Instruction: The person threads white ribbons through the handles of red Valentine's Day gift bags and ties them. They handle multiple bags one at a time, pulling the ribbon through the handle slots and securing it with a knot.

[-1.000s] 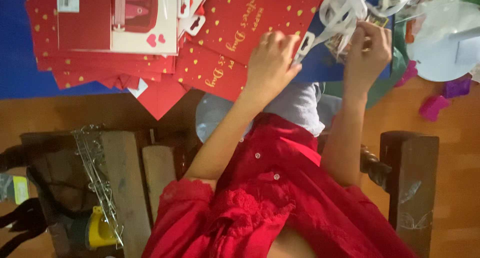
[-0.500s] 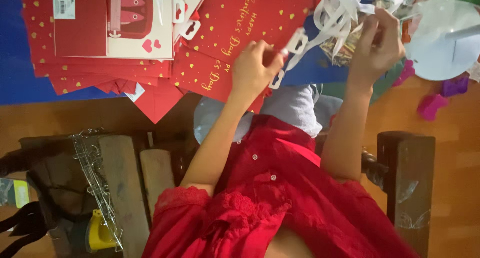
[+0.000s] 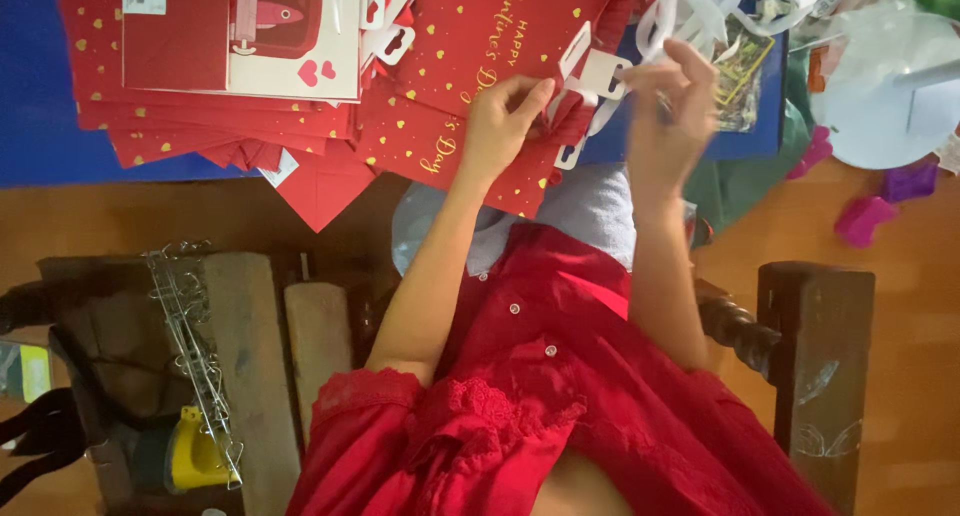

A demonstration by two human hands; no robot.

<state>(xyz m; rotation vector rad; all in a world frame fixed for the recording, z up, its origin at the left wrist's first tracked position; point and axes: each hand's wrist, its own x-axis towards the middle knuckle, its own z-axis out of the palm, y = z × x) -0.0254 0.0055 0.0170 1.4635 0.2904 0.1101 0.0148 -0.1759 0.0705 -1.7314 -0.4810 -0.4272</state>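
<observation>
Moved: right hand [image 3: 668,116] lifted, pinching white tag [image 3: 600,76] | left hand [image 3: 500,121] pressing red bag [image 3: 480,86]

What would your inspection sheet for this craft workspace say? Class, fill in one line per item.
Surface: blue board over a wooden floor.
Job's things: red gift bags with gold hearts, fanned in a stack; white handle tabs.
Clutter: white ribbon bundle, pink pieces, round white item.
Grippers: left hand presses a bag; right hand pinches by the tabs.
Cables: nothing seen.
Surroundings: wooden blocks, wire hooks, dark wooden post.
</observation>
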